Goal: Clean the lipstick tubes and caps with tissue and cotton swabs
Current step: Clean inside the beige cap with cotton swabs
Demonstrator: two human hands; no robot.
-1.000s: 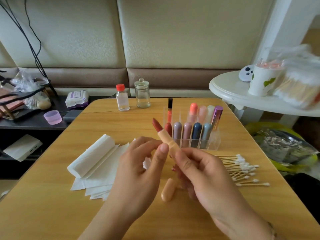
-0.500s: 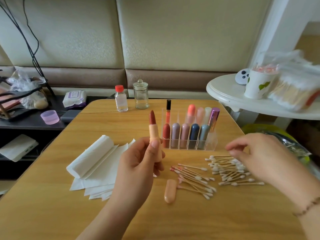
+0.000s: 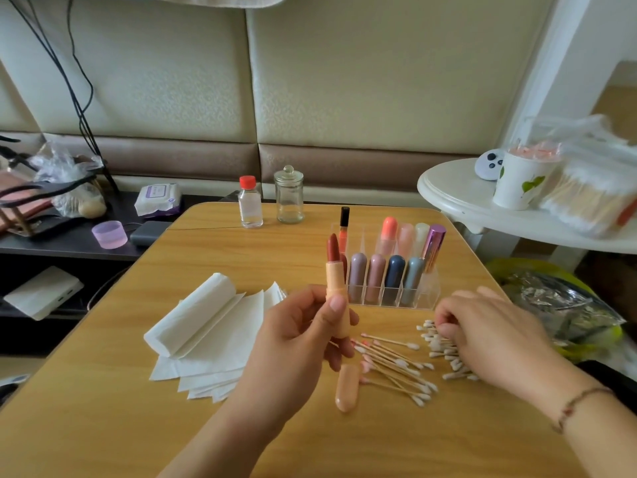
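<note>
Peach plastic lipstick tube (image 3: 335,288) with dark red bullet up, now gripped upright in left hand (image 3: 303,343) alone, over wooden table (image 3: 103,426). Right hand (image 3: 489,336) gone off tube, down on pile of white-tipped cotton swabs (image 3: 444,350), fingers curled, probably pinching one; can't tell. Matching peach cap (image 3: 346,388) lying below. Swabbing likely next.

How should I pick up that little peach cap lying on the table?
Pinch the peach cap across its middle, coming straight down from above, probably with finger and thumb on its long sides. It lies flat on the table with its rounded end toward you. Its left side is bare; cotton swabs crowd its right, so take care there.
</note>
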